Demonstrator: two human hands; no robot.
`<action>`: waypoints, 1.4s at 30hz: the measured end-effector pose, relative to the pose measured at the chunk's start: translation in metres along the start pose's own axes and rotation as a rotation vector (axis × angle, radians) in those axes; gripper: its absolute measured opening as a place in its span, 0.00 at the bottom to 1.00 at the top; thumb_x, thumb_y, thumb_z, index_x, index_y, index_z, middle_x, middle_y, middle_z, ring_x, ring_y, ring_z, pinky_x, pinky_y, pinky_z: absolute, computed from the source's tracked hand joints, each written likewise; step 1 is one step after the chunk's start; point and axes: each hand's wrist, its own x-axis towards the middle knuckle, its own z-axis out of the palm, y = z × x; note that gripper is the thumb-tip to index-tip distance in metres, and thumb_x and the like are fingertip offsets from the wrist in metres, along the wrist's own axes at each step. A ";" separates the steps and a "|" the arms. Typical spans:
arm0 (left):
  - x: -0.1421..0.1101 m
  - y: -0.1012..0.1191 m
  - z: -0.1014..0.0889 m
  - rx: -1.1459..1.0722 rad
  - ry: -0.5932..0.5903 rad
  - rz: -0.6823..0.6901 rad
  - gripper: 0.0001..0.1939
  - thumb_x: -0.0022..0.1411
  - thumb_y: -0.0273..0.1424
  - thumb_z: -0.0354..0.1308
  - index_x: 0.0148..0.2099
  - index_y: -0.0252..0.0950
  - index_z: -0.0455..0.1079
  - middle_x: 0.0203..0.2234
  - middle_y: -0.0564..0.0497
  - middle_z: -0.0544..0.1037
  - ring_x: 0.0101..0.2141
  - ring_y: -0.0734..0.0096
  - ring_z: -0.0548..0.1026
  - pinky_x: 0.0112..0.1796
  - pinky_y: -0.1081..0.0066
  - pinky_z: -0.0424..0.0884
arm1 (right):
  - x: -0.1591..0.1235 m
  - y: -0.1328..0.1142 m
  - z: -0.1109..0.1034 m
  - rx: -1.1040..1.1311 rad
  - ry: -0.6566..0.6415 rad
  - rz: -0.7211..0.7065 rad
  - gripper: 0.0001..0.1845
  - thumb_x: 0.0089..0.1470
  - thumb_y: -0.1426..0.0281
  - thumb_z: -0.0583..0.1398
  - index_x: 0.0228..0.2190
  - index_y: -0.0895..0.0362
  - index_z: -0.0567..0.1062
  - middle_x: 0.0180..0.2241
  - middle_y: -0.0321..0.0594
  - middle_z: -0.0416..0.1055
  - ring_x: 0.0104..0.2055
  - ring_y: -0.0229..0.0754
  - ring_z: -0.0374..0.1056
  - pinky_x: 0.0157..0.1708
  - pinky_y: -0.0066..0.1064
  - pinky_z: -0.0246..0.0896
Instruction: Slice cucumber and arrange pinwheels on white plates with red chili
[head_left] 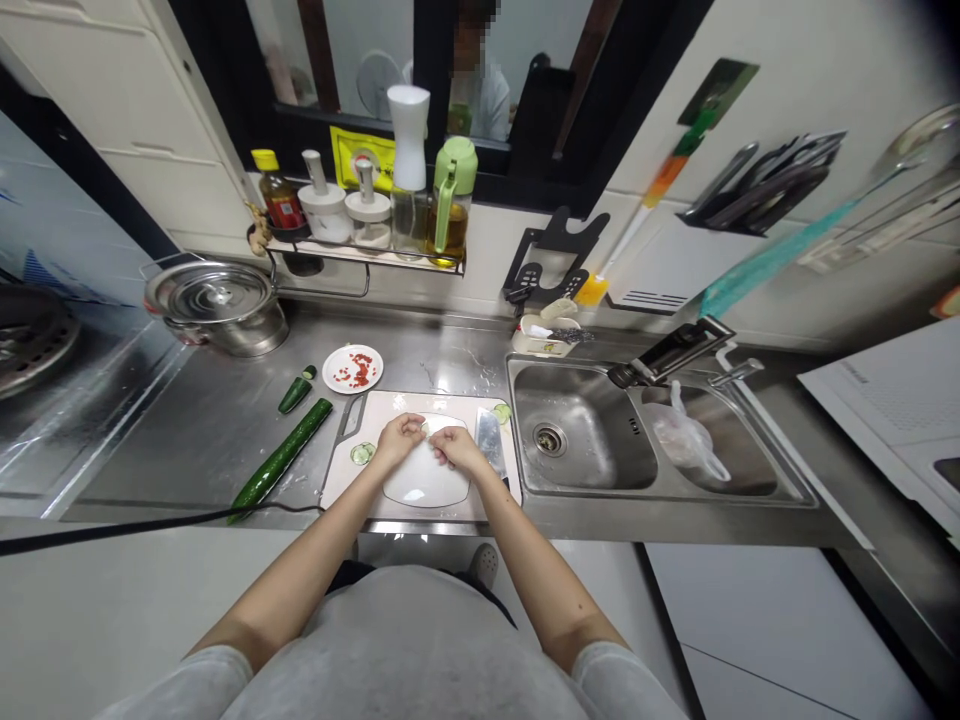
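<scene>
The left hand [403, 438] pinches a small pale slice [425, 429] over the white plate's [425, 485] far edge, the right hand [457, 450] close beside, its grip unclear; the cutting board [340, 484] beneath lines the desk's [180, 425] near edge.

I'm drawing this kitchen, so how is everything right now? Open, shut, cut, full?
Left hand: fingers bent; grip unclear
Right hand: fingers bent; grip unclear
White plate: on the cutting board
Knife: flat on the board
Cucumber slices: cut, on the board
Short cucumber piece: cut
Long cucumber: lying on the counter
Small plate: holding red bits
Pot: lid on
Oil bottle: partly filled
Plastic bag: bunched up
Tap: no water seen running
</scene>
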 end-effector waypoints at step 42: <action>0.015 0.010 -0.005 0.996 -0.029 0.358 0.13 0.63 0.34 0.54 0.46 0.43 0.76 0.41 0.47 0.74 0.44 0.60 0.69 0.42 0.65 0.65 | -0.004 -0.001 0.010 -1.037 0.146 -0.151 0.19 0.65 0.68 0.46 0.53 0.52 0.68 0.43 0.46 0.75 0.42 0.45 0.71 0.38 0.31 0.58</action>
